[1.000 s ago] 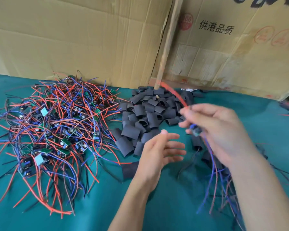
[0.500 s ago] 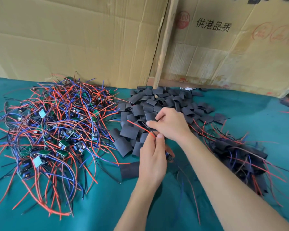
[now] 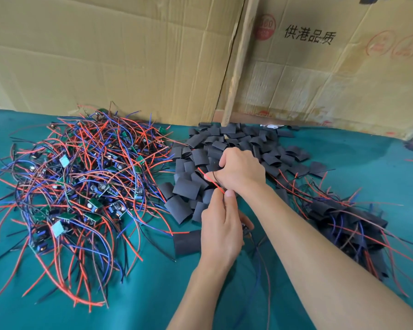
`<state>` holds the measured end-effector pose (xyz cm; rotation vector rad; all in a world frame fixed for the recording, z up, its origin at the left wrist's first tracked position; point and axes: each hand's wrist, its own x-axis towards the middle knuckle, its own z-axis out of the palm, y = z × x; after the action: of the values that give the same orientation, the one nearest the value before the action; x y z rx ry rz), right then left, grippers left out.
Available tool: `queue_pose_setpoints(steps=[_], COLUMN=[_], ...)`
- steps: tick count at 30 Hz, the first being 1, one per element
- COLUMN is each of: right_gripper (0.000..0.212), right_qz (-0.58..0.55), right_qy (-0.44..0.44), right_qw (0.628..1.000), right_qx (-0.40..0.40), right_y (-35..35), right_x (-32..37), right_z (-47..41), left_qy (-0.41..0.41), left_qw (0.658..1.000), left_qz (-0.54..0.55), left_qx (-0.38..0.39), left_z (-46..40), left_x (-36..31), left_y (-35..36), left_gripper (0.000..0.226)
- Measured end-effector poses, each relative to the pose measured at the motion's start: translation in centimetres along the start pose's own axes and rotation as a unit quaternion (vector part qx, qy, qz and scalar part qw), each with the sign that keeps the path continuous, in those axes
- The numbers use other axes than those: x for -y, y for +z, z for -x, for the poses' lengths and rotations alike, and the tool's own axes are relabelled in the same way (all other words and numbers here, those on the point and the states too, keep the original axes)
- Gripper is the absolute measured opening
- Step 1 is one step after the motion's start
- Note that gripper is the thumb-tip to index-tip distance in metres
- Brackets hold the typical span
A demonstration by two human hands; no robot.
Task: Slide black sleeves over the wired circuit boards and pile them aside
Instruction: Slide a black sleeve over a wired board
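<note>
A head-worn camera looks down at a desk [image 3: 134,306] covered in teal cloth, with two bare forearms reaching in from the lower right.

The left hand [image 3: 221,231] sits near the middle of the view. Its thumb and forefinger pinch a thin red wire [image 3: 210,181] that runs up and to the left, and its other fingers curl round a small circuit board [image 3: 246,228], mostly hidden, with blue and red leads trailing down toward the near edge. Its grip is closed tight on the wire.

The right hand [image 3: 241,170] lies just beyond the left, knuckles up, fingers curled down into a heap of short flat black sleeves [image 3: 224,160]. Its grip is closed, but whether it has hold of a sleeve cannot be told, since the fingertips are hidden. The red wire crosses just beside this hand.

One larger black sleeve [image 3: 186,242] lies flat on the cloth, just left of the left wrist.

To the left is a big tangled pile of bare green circuit boards with red, blue and black wires [image 3: 81,186]. To the right, beyond the right forearm, lies a smaller pile of boards already covered in black sleeves [image 3: 348,217], wires sticking out.

Tan cardboard boxes [image 3: 129,55] stand along the far edge, one printed with black Chinese characters.
</note>
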<state>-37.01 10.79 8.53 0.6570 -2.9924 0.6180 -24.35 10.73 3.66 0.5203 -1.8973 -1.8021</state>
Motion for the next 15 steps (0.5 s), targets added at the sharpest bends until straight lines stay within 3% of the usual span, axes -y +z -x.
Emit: queue_pose_setpoints(steps=[4,7,9,11,13,15], right_gripper=[0.044,0.042,0.032,0.007,0.025,0.018], right_qz=[-0.01,-0.144,-0.304,-0.456,-0.552,-0.601], right_qy=[-0.003,0.031,0.06,0.077,0.078,0.08], right_qw=[1.0,0.988,0.948,0.885,0.83,0.795], right_qx=[-0.016,-0.056,-0.07,-0.049,-0.031,-0.003], right_y=[-0.1,-1.3,-2.4,-3.0,-3.2,-3.0], right_x=[-0.1,-2.2,-3.8,-5.4,-6.2,-6.6], right_z=[0.2,0.6,1.7,3.4,5.3,6.7], left_qy=[-0.002,0.019,0.025,0.032,0.041,0.043], left_qw=[1.0,1.0,0.999,0.998,0.997,0.995], left_qz=[-0.005,-0.016,0.018,0.033,0.035,0.05], left_qx=[0.004,0.014,0.02,0.035,0.052,0.071], left_z=[-0.1,-0.2,-0.3,-0.4,-0.5,-0.5], left_x=[0.1,0.4,0.4,0.5,0.7,0.8], left_y=[0.0,-0.1,-0.1,-0.1,0.0,-0.1], left_gripper=[0.032,0.03,0.03,0.026,0.018,0.013])
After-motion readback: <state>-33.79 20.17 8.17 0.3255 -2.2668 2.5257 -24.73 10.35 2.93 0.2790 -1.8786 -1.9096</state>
